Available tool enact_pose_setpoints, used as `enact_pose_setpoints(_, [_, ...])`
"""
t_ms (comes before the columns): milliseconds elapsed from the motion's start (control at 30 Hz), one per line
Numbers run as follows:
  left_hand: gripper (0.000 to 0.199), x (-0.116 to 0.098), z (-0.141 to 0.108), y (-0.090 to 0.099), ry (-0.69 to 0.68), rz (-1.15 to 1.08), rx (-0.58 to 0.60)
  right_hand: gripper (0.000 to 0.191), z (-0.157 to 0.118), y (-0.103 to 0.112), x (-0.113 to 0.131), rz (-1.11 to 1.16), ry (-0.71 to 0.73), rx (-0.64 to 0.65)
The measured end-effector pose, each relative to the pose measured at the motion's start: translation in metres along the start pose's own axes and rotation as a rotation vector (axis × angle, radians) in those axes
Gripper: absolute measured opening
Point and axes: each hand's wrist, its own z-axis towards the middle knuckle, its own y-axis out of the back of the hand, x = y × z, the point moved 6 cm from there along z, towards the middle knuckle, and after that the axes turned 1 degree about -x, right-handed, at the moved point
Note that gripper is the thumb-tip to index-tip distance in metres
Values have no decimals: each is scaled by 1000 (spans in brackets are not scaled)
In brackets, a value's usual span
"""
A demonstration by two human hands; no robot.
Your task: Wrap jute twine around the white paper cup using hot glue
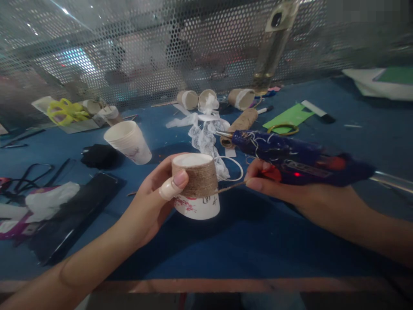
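Note:
In my left hand (155, 202) is a paper cup (200, 210) with a printed blossom pattern. Brown twine (201, 178) is wound in close rows around the part nearer its rim, and my left thumb, which wears a pale band, presses on those rows. A loose strand of the twine runs right from the cup to my right hand (274, 185), whose thumb and finger pinch it. That same hand also carries a dark blue hot glue gun (290, 157), its nozzle pointing left and a red light showing. The gun's handle is mostly hidden.
Stacked paper cups (125, 140) stand behind my left hand. White lace (203, 133), a twine roll (243, 122) and several twine-wrapped cups (243, 99) lie farther back. Green card (288, 117) is at right, a black pouch (77, 215) at left. A perforated metal panel (145, 56) borders the back.

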Motion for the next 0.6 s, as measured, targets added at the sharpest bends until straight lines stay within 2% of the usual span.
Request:
enact_pose_setpoints(267, [44, 2, -1, -2, 11, 16, 46, 31, -3, -3, -8, 60, -51, 11])
enact_pose_setpoints(600, [53, 1, -3, -7, 28, 25, 71, 25, -1, -8, -7, 248, -86, -32])
